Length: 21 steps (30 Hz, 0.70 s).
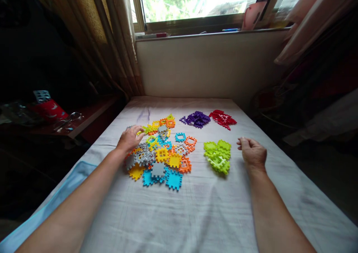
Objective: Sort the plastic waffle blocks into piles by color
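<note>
My left hand is at the left edge of a mixed pile of toothed plastic building tiles, with its fingertips closed on a lime green tile. Grey tiles, yellow tiles, orange tiles and blue tiles overlap in this pile. My right hand rests curled above the sheet, just right of a separate heap of lime green tiles; nothing shows in its fingers. Farther back lie a purple tile heap and a red tile heap.
A pale sheet covers the table, which meets a wall below the window. At left stands a dark red side table with a red cup and glasses. A light blue cloth lies along the left edge.
</note>
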{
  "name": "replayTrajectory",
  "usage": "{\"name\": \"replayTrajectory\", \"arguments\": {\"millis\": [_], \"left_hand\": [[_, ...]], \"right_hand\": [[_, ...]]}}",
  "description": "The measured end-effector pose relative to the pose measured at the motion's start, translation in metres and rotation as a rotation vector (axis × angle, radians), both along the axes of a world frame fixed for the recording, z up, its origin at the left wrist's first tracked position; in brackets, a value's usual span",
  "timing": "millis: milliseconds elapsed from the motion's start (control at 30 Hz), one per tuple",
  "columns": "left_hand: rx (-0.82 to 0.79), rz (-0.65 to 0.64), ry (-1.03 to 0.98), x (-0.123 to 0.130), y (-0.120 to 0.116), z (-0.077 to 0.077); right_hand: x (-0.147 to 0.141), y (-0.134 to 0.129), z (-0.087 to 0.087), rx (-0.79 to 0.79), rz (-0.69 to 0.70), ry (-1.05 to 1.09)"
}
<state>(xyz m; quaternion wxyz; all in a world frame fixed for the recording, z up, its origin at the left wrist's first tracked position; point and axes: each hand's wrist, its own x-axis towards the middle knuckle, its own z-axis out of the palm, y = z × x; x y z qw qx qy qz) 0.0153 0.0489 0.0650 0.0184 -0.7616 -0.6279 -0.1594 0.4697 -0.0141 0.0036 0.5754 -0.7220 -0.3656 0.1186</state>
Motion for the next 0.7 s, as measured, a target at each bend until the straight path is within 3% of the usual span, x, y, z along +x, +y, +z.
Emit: {"name": "replayTrajectory", "arguments": {"millis": [100, 233, 400, 567, 700], "left_hand": [[0.123, -0.057, -0.247, 0.029, -0.031, -0.011], [0.272, -0.167, -0.405, 0.07, -0.07, -0.031], [0.305, -0.23, -0.379, 0.093, -0.09, -0.044], [0.3, -0.306, -0.335, 0.097, -0.095, -0.046], [0.275, -0.332, -0.356, 0.096, -0.095, -0.044]], "right_hand": [[-0.03, -0.005, 0.028, 0.044, 0.119, -0.109], [-0.092, -0.02, 0.057, 0.042, 0.471, -0.205], [-0.156, -0.036, 0.056, -0.102, 0.812, -0.296], [-0.169, -0.04, 0.048, -0.136, 0.853, -0.344], [-0.151, -0.034, 0.055, -0.141, 0.824, -0.331]]}}
